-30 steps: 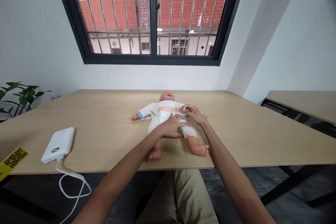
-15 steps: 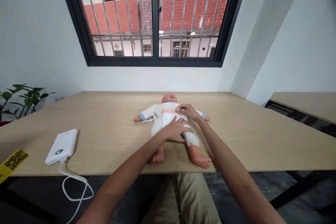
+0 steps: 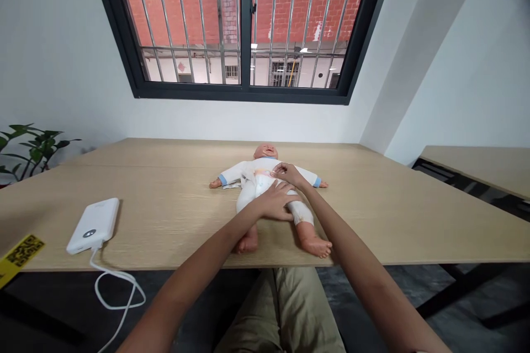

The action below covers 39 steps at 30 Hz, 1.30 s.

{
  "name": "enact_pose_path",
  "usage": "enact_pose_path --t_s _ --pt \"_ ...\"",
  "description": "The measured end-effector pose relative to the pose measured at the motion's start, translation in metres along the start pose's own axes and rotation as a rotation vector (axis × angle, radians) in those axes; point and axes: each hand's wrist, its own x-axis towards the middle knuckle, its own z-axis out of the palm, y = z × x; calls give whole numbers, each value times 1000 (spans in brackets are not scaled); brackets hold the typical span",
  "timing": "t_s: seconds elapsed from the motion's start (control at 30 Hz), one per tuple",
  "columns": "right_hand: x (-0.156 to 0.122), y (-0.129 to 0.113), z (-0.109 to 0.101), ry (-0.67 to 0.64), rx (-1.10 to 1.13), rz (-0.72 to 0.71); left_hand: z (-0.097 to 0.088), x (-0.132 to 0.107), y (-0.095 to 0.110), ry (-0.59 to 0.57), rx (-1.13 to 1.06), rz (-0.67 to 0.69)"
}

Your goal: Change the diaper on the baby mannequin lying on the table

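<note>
A baby doll [image 3: 265, 150] lies on its back on the table, head toward the window and feet toward me. It wears a white long-sleeved outfit [image 3: 236, 172] with blue cuffs and a white diaper [image 3: 261, 183] with a coloured print at the waist. My left hand [image 3: 278, 201] rests over the diaper's front and the doll's hip, fingers spread. At the diaper's waist, on the right side, my right hand [image 3: 287, 172] pinches the edge with thumb and fingertips. What exactly lies between those fingertips is partly hidden.
A white power bank [image 3: 94, 224] with a white cable [image 3: 120, 274] hanging off the front edge lies at left. Behind it is a potted plant [image 3: 35, 149]. A yellow tag with a code [image 3: 21, 256] shows at the far left. The barred window [image 3: 244, 91] is ahead.
My right hand has shifted slightly left along the diaper's waist, still pinching. My left hand stays on the diaper. The whole view has moved a little.
</note>
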Motion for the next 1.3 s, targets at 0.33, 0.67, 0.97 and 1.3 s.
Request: enact_pose_path --t_s 0.33,0.67,0.97,1.3 --pt "-7 18 8 187 188 -1 -6 -7 -26 260 94 -366" --pt "-27 20 -3 205 132 -112 -5 -11 -32 165 189 -393" --pt "-33 29 -7 186 -232 -238 -10 -11 -35 123 144 -395" --pt "-37 28 -6 225 -283 -214 -14 -13 -34 96 139 -396"
